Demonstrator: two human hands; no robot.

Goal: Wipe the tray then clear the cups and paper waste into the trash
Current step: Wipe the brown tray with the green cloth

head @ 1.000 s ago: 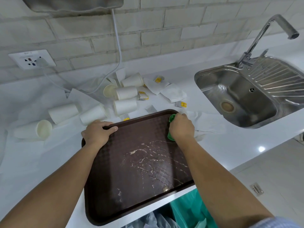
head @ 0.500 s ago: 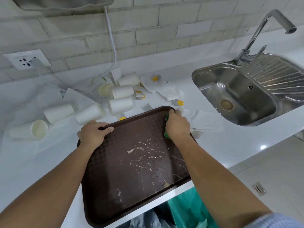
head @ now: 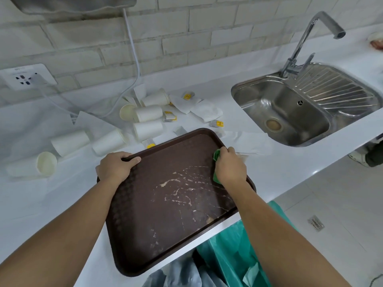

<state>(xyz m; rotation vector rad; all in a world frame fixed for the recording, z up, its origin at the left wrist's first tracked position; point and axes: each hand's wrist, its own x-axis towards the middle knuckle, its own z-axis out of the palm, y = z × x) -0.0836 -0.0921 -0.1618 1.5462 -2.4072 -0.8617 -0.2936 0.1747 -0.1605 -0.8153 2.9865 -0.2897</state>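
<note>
A dark brown tray lies on the white counter, its near corner hanging over the edge, with pale dried streaks across its middle. My left hand grips the tray's far left rim. My right hand presses a green cloth onto the tray near its right rim. Several white paper cups lie tipped over behind the tray, among paper napkins and yellow-tagged tea bags. A green-lined trash bin stands under the counter edge, below the tray.
A steel sink with a tap sits at the right. A wall socket with a white cable is at the back left. Tiled floor with a drain grate lies at the lower right.
My right hand with the cloth has slid from the tray's far right corner toward me along the right rim. My left hand keeps its grip on the rim.
</note>
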